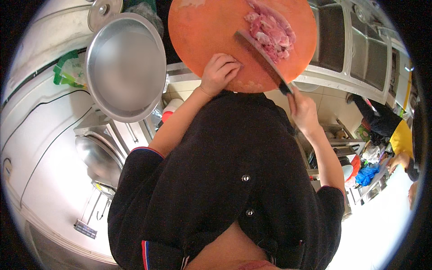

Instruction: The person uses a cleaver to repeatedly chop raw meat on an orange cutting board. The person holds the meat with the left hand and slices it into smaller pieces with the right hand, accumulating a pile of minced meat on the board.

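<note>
A round orange cutting board [198, 36] lies before me. Chopped raw pink meat [272, 36] is heaped on its right side. My right hand [304, 110] grips the dark handle of a cleaver [263, 58]. Its long blade slants up and left across the board, along the near left side of the meat. At the board's near left edge rests my left hand [220, 73], apart from the blade. Its fingers are curled and close together, and whatever may be under them is hidden.
Left of the board stands a large metal basin [126, 67], with a metal lid [104, 11] behind it. A steel sink [366, 49] is to the right. Farther right, a person in yellow and black [400, 135] is near bags and kitchen goods.
</note>
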`<state>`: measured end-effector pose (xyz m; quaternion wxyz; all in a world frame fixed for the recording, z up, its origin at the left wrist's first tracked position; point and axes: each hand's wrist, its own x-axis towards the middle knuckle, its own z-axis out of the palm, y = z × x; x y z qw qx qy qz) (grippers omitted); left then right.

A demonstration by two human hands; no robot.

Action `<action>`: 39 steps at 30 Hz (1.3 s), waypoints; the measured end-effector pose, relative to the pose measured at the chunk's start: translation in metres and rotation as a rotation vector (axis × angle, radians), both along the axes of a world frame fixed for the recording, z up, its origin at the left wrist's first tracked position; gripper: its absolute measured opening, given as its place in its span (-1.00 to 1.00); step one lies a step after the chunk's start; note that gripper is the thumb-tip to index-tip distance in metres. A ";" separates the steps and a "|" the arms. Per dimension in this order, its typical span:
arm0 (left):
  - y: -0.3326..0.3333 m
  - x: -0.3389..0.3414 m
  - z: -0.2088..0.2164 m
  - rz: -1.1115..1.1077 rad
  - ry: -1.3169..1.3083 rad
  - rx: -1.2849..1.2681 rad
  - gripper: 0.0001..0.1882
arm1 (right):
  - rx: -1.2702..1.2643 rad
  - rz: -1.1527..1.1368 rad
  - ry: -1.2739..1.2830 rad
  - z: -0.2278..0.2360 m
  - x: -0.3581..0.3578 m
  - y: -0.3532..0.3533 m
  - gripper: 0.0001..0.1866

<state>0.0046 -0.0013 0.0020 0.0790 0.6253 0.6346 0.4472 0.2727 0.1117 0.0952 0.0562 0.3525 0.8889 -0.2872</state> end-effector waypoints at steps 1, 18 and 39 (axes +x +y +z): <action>0.000 0.000 0.001 -0.006 -0.005 0.025 -0.80 | -0.055 -0.094 0.051 0.008 -0.014 0.006 -0.80; -0.002 0.000 0.007 0.051 0.087 -0.008 -0.82 | -0.092 0.173 -0.189 0.041 -0.022 -0.017 -0.87; -0.006 -0.001 -0.002 0.049 0.073 -0.053 -0.83 | -0.065 0.222 -0.143 0.008 -0.071 -0.013 -0.86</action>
